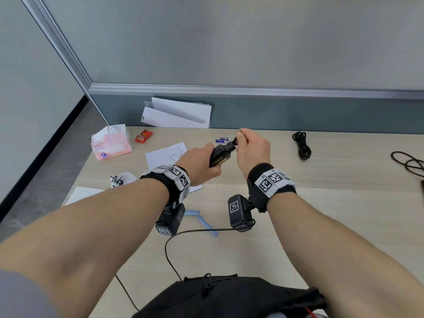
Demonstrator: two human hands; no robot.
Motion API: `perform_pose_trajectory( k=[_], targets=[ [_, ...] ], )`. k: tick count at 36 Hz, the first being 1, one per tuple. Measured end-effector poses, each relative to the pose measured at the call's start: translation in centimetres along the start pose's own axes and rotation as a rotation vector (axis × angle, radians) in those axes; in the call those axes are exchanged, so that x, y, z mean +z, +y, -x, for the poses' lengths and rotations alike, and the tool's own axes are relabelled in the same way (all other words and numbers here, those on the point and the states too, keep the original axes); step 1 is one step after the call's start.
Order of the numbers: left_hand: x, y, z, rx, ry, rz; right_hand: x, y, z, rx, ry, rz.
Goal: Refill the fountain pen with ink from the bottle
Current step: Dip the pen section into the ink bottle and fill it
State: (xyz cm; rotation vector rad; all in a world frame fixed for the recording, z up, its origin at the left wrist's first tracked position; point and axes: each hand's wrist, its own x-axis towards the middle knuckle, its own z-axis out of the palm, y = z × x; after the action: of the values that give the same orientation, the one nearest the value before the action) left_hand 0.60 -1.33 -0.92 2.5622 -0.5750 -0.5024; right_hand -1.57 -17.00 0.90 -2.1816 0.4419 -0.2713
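Observation:
My left hand (197,164) is closed around a black ink bottle (220,156) and holds it tilted above the table, mouth pointing up and to the right. My right hand (252,150) pinches a small dark piece (235,141) right at the bottle's open mouth. I cannot tell whether that piece is a part of the pen or the bottle's cap. Two light blue tube-like pieces (202,220) lie in a V on the table below my wrists, partly hidden by the wrist-worn devices.
A pink tissue pack (111,143), red sweet wrappers (143,136) and small batteries (222,140) lie at the back left. A written sheet (167,154) and an ink-stained tissue (120,179) sit near my left wrist. Black cables (302,145) lie right; a black bag (229,297) is at the front edge.

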Motion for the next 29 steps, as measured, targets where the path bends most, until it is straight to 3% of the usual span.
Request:
perform_pose_trajectory(
  k=[18,29],
  targets=[
    [-3.1,-0.3,1.9,-0.029,0.101,-0.011,-0.1,-3.5,0.8,-0.047,0.050,-0.143],
    [-3.3,-0.3,1.8,-0.059,0.171,0.175,-0.3,-5.3,0.5,-0.104,0.040,-0.171]
  ],
)
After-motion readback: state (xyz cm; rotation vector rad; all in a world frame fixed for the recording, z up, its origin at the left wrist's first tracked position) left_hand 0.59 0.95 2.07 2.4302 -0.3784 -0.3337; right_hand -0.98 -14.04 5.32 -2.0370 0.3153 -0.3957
